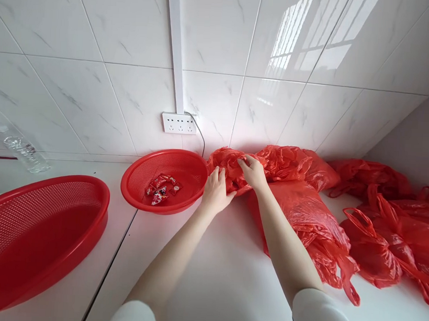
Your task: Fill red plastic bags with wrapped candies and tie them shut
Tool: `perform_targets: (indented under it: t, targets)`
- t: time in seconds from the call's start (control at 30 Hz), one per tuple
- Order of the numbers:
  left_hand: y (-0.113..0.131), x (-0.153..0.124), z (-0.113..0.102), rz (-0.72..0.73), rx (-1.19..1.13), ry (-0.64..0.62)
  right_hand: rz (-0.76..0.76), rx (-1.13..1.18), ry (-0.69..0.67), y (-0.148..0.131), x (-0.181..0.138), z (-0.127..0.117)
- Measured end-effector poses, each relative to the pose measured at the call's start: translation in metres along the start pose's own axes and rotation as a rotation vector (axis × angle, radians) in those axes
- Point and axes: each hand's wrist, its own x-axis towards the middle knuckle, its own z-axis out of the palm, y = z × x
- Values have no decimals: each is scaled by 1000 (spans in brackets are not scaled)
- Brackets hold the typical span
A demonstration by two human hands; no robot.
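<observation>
White sleeves frame both forearms reaching over the white counter (208,284). Both hands pinch the bunched mouth of a red plastic bag (291,203) lying against the tiled wall: the left hand (215,191) with fingers curled on its edge, the right hand (252,172) gripping from above. Just left sits a small red basket (188,171) holding wrapped candies (160,190); more red bags (386,236) lie right.

Large red basket (34,237) cut off at left edge; candy wrappers (161,190) too small to read.

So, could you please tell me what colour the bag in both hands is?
The plastic bag is red, clearest in the head view.
</observation>
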Motion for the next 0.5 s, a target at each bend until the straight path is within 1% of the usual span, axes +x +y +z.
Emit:
perform_targets:
  t: [0.07,0.1,0.2,0.23,0.27,0.33,0.4,0.47,0.5]
  targets:
    - [0,26,26,-84,51,1,2,108,46,-4,-1,-6]
    - [0,36,36,-105,76,2,6,227,97,-6,0,-11]
    - [-4,56,55,-128,114,-29,10,748,337,-12,2,-28]
    - [-6,60,60,-125,115,-42,-1,890,420,-15,2,-35]
    - [-8,64,64,-120,113,-55,-20,971,492,-18,1,-42]
    - [-11,71,70,-105,102,-90,-74,1017,621,-27,-4,-57]
    - [-13,75,73,-103,77,-133,-136,981,736,-39,-13,-73]
    - [-12,76,71,-114,41,-161,-204,949,802,-52,-25,-89]
    - [-10,74,68,-111,17,-160,-230,948,802,-59,-31,-96]
